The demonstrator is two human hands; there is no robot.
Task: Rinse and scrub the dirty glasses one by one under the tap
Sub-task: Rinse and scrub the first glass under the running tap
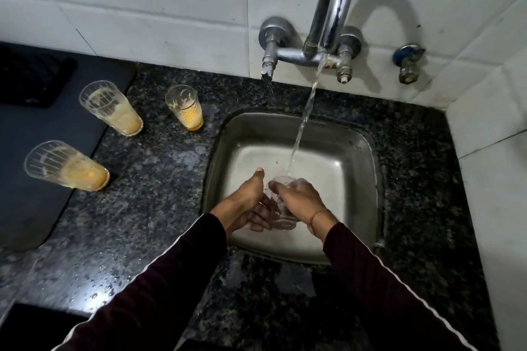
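2 hands curled round 1 clear glass, its middle hidden under fingers.

No word, brand, number or sign can be read anywhere around the sink, not on the glasses, the tap or the wall tiles.

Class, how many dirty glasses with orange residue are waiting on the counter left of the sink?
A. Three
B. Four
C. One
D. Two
A: three dirty glasses stand on the counter, at and, while both hands hold a fourth glass under the tap.
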